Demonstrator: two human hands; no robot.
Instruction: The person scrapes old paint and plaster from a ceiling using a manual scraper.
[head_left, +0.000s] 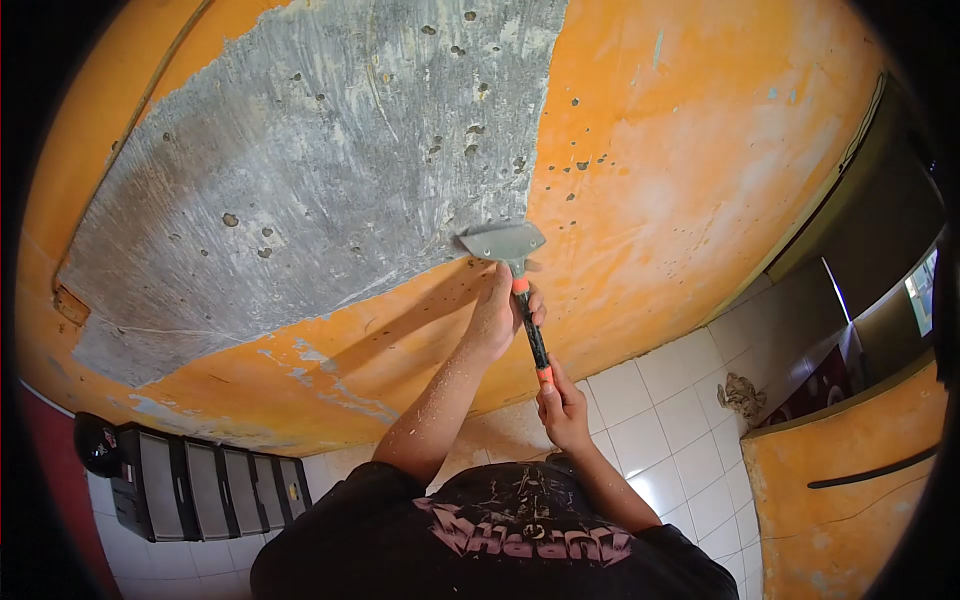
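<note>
A long-handled scraper (502,240) has its wide grey blade against the wall, at the border between bare grey plaster (330,150) and orange paint (680,200). My left hand (500,310) is closed round the upper part of its black and orange handle, just below the blade. Lower down, my right hand (563,408) grips the orange end of the same handle. Pale flakes stick to my left forearm. The plaster shows several small dark pits, and a few more dot the orange paint right of the blade.
Black-framed drawers (215,485) stand at the lower left with a black helmet (96,444) beside them. White floor tiles (650,435) lie below the wall. A crumpled cloth (741,396) is on the floor near a low orange wall (850,500) at the right.
</note>
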